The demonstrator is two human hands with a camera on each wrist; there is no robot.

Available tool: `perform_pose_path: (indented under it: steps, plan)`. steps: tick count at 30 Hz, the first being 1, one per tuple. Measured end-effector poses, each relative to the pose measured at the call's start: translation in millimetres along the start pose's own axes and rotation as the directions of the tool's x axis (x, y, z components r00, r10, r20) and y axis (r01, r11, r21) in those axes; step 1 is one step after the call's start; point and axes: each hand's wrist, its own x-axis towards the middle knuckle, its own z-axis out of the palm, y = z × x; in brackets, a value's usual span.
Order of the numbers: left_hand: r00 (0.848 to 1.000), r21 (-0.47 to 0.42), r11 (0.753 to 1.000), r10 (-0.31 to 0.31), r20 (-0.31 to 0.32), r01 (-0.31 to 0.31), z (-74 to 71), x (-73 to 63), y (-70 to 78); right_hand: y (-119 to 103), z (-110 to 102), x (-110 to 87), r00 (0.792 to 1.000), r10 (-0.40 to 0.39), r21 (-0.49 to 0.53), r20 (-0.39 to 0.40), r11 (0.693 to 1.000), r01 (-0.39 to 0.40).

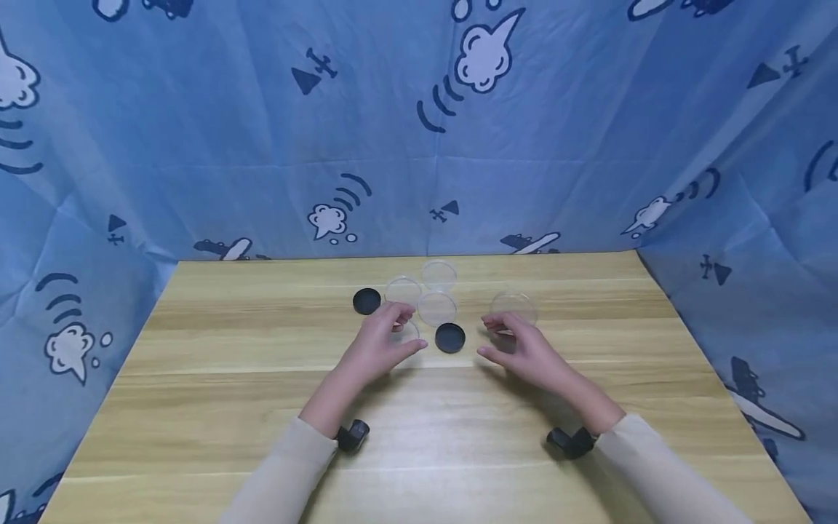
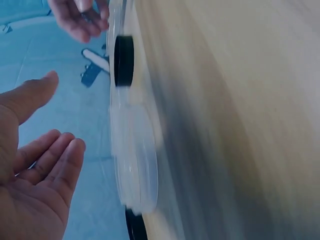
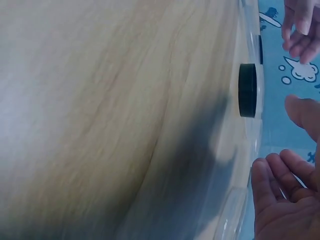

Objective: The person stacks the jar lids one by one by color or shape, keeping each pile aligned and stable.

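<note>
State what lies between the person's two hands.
The head view shows a black disc and, beyond it, a clear disc between the left hand and the right hand.

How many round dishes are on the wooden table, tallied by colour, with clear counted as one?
Clear round dishes: 5
Black round dishes: 2
Total: 7

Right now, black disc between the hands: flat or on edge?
Flat: the head view shows the black disc round from above; the right wrist view, its low side.
</note>
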Motion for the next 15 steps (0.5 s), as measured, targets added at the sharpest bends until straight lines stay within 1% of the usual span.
perform_pose_path:
  steps: [5, 9, 12, 15]
  plan:
    - [0.999, 0.096, 0.995, -0.004, 0.050, -0.001, 15.7, 5.6, 3.9, 1, 8, 7.1, 1.000, -0.019, 0.023, 0.021, 1.000, 0.019]
    - [0.997, 0.174, 0.985, -0.032, 0.076, 0.018, 24.4, 10.0, 8.4, 1, 14, 11.0, 0.999, -0.031, 0.021, 0.042, 0.999, 0.031]
    - [0.995, 0.211, 0.977, -0.047, 0.088, 0.027, 29.6, 13.3, 12.4, 1, 18, 13.6, 0.998, -0.029, 0.020, 0.054, 0.999, 0.028]
    - [0.992, 0.254, 0.966, -0.077, 0.098, 0.050, 34.6, 16.0, 16.4, 1, 21, 16.8, 0.998, -0.027, 0.019, 0.063, 0.999, 0.025]
